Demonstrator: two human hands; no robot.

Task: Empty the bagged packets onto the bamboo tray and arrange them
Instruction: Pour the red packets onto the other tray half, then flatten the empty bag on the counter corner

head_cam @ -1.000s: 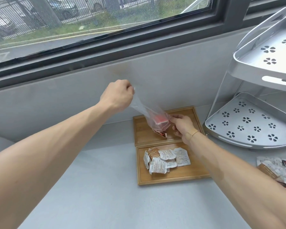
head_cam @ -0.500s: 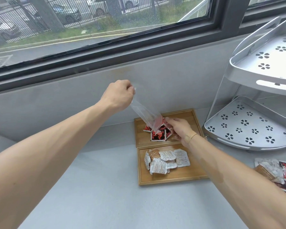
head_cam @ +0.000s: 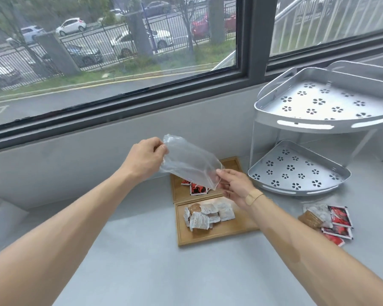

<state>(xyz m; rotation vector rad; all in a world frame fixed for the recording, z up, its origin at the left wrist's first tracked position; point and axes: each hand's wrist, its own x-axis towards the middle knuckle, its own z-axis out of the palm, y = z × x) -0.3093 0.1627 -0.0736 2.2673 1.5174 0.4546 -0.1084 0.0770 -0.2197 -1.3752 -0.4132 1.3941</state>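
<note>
My left hand [head_cam: 145, 159] pinches the upper end of a clear plastic bag [head_cam: 189, 161], which looks empty and hangs over the bamboo tray. My right hand [head_cam: 236, 186] holds the bag's lower corner. The bamboo tray [head_cam: 217, 236] has two sections. Red packets [head_cam: 196, 188] lie in the far section, partly hidden by the bag. White and brown packets [head_cam: 205, 214] are heaped in the near section.
A grey two-tier corner rack [head_cam: 296, 171] stands to the right of the tray. On the counter at the right lie a bag of brown packets [head_cam: 316, 215] and red packets [head_cam: 339, 223]. A wall and window run along the far side. A white object [head_cam: 2, 219] sits far left.
The red packets dropped out of the bag into the tray's far section. Both hands lifted the emptied bag and the view tilted up.
</note>
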